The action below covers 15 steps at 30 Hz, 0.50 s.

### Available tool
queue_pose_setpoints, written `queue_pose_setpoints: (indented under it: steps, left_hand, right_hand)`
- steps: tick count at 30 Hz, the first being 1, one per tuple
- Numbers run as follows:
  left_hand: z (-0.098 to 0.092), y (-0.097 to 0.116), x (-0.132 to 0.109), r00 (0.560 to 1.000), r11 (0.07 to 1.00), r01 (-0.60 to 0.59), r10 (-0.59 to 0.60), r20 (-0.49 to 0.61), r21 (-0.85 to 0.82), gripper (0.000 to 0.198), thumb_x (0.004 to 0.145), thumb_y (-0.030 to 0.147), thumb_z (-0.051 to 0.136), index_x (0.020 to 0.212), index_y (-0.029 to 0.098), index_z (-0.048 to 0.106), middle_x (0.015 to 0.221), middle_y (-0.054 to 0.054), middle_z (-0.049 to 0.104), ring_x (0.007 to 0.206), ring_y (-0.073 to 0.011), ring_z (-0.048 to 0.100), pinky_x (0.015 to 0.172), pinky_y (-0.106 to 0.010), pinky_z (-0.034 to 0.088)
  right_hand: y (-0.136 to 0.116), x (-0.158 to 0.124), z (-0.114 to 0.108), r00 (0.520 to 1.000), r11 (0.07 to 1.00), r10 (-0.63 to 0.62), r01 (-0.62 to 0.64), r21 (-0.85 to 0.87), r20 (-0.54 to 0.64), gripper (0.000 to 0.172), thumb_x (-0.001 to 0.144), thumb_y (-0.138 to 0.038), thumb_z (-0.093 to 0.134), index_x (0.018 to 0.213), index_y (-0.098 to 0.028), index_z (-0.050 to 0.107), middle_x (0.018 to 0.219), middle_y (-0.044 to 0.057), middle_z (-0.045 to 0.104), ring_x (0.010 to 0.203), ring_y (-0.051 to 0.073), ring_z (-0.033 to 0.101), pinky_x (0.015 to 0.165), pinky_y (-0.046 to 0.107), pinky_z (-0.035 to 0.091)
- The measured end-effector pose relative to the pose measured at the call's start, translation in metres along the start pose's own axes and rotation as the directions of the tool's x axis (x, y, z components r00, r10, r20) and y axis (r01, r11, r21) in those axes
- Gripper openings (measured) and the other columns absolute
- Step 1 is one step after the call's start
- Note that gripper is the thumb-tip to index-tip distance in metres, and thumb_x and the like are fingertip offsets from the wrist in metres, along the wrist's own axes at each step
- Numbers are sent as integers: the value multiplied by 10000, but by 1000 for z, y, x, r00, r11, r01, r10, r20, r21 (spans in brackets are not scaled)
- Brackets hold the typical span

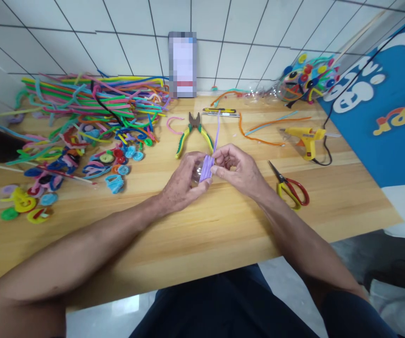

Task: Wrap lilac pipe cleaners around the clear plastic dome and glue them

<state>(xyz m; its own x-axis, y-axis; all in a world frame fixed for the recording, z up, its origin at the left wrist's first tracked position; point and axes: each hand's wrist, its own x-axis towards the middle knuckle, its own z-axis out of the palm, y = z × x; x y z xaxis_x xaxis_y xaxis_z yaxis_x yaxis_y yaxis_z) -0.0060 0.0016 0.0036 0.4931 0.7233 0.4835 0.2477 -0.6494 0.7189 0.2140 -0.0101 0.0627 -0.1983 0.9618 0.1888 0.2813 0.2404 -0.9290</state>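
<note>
While your left hand curls around the clear rounded plastic piece between your hands and your right hand pinches the fuzzy purple stem wrapped on it, the coils could slide loose if either grip slackens

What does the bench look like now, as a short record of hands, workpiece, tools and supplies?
Left hand: holds a clear rounded shell
Right hand: touches a purple fuzzy strand
Workpiece: strand in side-by-side bands against the shell; far side hidden
Tools: green-and-yellow-handled pliers; red-and-yellow-handled metal scissors; yellow glue gun
Supplies: heap of multicoloured fuzzy stems, left of the pliers
</note>
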Motion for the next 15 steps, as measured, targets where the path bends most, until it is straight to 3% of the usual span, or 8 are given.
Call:
queue_pose_setpoints:
  steps: [7, 15]
  left_hand:
    - [0, 1, 0, 1000, 1000, -13, 13, 6, 17, 532, 1026, 363, 674, 1501, 270, 454, 1446, -142, 612, 1336, -290, 631, 1128, -497, 583]
    - [3, -1, 1, 998, 998, -61, 61, -29, 30, 516, 1029, 337, 674, 1497, 257, 472, 1395, -133, 622, 1263, -273, 649, 1053, -458, 608]
  right_hand:
    - [1, 0, -1, 998, 994, -57, 59, -88, 17, 143, 851, -237, 780, 986, -236, 733, 896, 10, 706, 822, 182, 642, 722, 338, 491]
    - [-3, -4, -2, 986, 955, -165, 166, -244, 25, 214, 826, -121, 724, 1011, -227, 735, 937, 12, 719, 852, 182, 662, 758, 331, 520]
